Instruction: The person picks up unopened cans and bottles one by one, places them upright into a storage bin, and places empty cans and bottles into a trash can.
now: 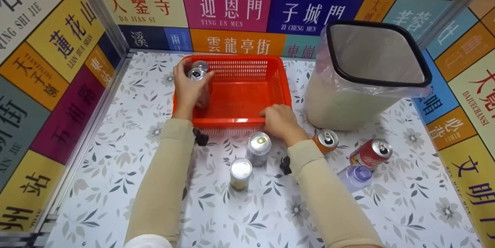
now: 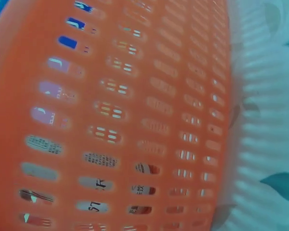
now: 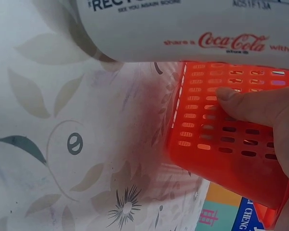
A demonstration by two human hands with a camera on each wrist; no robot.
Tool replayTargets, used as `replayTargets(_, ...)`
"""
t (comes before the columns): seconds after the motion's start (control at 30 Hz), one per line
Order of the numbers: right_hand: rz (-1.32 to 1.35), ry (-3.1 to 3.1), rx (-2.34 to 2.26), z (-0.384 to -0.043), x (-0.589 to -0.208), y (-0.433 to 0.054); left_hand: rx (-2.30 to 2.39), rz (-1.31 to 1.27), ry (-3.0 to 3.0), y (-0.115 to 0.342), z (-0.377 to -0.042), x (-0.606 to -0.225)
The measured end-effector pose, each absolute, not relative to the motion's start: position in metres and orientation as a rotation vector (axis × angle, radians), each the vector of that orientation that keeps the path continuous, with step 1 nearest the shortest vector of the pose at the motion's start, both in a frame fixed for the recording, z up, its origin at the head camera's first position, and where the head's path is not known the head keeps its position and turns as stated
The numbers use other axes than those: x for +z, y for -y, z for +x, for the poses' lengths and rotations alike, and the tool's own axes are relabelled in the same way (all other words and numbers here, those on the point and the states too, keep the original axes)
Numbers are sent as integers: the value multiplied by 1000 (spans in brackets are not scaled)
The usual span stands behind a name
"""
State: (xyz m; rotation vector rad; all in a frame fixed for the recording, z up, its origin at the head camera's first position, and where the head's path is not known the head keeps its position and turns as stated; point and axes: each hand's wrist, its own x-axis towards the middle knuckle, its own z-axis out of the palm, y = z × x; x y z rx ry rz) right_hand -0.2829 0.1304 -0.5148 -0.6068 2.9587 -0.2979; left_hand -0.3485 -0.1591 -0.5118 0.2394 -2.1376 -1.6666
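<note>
Plain beige sleeves (image 1: 160, 186) are worn, with small black fittings (image 1: 200, 137) beside their cuffs (image 1: 176, 128), and the left one is bordered by white cloth (image 1: 148, 241).

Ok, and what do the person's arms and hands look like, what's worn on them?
The left hand and right hand are ungloved. The left sleeve and right sleeve are plain beige and reach near the wrists. A small black piece shows by each wrist, too unclear to identify. Something white shows at the left sleeve's lower end.

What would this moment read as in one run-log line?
left hand: holds can in red basket | right hand: grips basket's near rim | bin: right of basket
</note>
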Motion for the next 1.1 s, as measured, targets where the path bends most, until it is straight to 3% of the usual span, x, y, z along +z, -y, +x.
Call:
replayTargets(0.53,-595,-2950,-324,-284,-516,-132,-1875,242,1970,159,-314,-493)
replayTargets(1.1,-626,-2956,-283,-284,-517,-130,-1968,-170,2022,131,-242,-495)
